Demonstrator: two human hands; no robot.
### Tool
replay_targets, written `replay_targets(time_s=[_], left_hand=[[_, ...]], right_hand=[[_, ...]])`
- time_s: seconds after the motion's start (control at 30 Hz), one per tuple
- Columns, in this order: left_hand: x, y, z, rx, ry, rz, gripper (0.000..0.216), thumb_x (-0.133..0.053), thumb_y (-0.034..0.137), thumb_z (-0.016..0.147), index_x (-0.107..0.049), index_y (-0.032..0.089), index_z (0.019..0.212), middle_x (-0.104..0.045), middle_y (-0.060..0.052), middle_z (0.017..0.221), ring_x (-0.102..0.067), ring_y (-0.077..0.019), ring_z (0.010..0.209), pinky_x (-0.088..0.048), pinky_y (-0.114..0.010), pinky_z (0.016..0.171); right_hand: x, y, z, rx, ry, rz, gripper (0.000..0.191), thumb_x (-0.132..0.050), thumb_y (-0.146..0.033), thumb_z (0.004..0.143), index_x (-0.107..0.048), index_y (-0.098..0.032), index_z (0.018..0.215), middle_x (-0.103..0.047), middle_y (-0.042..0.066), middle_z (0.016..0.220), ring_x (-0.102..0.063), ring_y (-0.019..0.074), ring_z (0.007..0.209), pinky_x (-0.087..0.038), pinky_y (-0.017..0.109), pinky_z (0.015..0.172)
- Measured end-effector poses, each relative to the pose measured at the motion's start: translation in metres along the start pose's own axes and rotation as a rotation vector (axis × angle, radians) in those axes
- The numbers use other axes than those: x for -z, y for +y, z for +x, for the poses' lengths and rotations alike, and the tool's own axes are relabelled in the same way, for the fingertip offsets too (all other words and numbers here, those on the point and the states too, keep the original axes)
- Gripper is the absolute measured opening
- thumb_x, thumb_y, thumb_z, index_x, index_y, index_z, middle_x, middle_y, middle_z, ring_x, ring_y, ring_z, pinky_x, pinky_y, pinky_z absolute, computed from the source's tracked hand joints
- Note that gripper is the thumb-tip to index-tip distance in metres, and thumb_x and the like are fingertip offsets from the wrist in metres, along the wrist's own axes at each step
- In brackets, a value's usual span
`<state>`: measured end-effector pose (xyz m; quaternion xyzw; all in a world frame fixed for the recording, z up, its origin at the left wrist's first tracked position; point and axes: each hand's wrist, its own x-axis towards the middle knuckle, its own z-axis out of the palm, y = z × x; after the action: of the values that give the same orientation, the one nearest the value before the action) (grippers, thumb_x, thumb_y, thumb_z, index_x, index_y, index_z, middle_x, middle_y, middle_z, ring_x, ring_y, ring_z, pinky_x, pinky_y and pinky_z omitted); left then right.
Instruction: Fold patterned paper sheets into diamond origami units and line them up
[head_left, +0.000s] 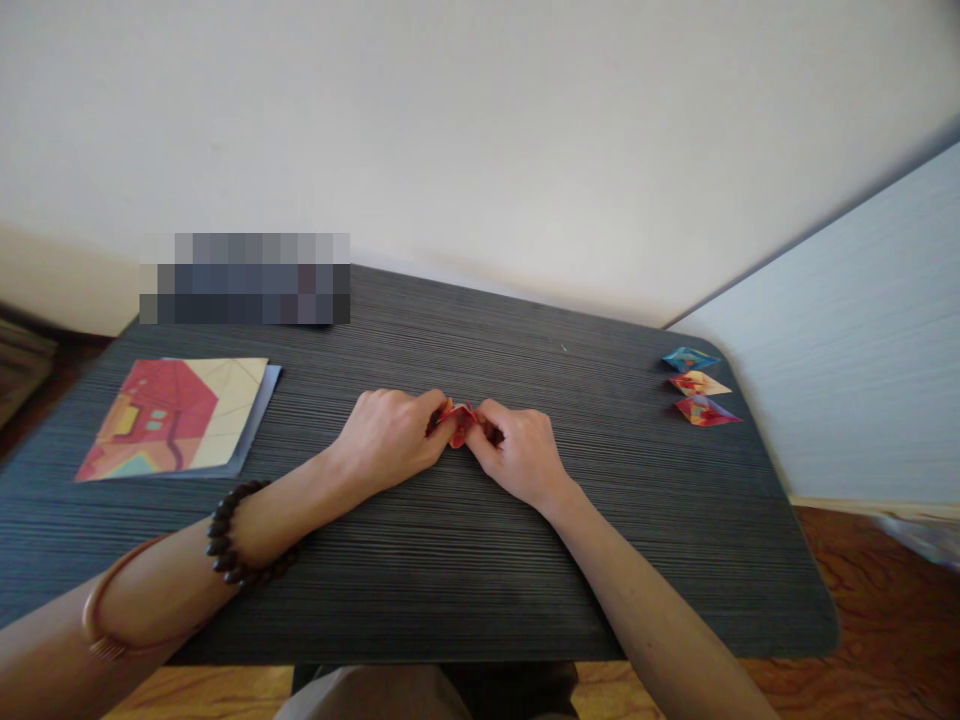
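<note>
Your left hand [390, 432] and right hand [517, 452] meet at the middle of the dark striped table [450, 570], both pressed down on a small red folded paper piece [461, 422]. Fingers of each hand are curled and pinched onto it (most of the paper is hidden under them, so its shape cannot be told). A bead bracelet [229, 535] and a thin bangle [101, 610] sit on your left forearm. At the far left lies a stack of patterned paper sheets [176, 415]. At the far right, three small folded paper pieces [701, 385] lie in a row, well apart from your hands.
</note>
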<state>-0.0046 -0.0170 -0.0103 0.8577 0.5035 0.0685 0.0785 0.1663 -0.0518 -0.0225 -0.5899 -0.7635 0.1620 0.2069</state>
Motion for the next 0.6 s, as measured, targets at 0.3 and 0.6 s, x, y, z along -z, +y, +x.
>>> replay_targets(time_s=[0.3,0.6], left_hand=[[-0.0035,-0.0056,-0.0005,-0.044,0.032,-0.013,0.028,-0.046,0.040,0.086,-0.064,0.018,0.082,-0.065,-0.003,0.057,-0.061,-0.0200,0.053,-0.031,-0.027,0.049],[-0.0042,-0.0093,0.0004,-0.042,0.027,-0.177,0.027,-0.051,0.043,0.085,-0.062,0.019,0.079,-0.064,0.000,0.059,-0.058,-0.0147,0.051,-0.034,-0.024,0.052]], right_hand=[[-0.0021,-0.0016,-0.0030,0.040,0.017,-0.032,0.025,-0.045,-0.032,0.090,-0.057,-0.018,0.072,-0.061,-0.001,0.060,-0.054,0.0095,0.051,-0.031,0.021,0.053],[-0.0005,-0.0009,-0.0023,0.018,0.000,0.034,0.023,-0.045,-0.030,0.090,-0.059,-0.019,0.075,-0.059,-0.003,0.058,-0.051,0.0087,0.049,-0.031,0.021,0.053]])
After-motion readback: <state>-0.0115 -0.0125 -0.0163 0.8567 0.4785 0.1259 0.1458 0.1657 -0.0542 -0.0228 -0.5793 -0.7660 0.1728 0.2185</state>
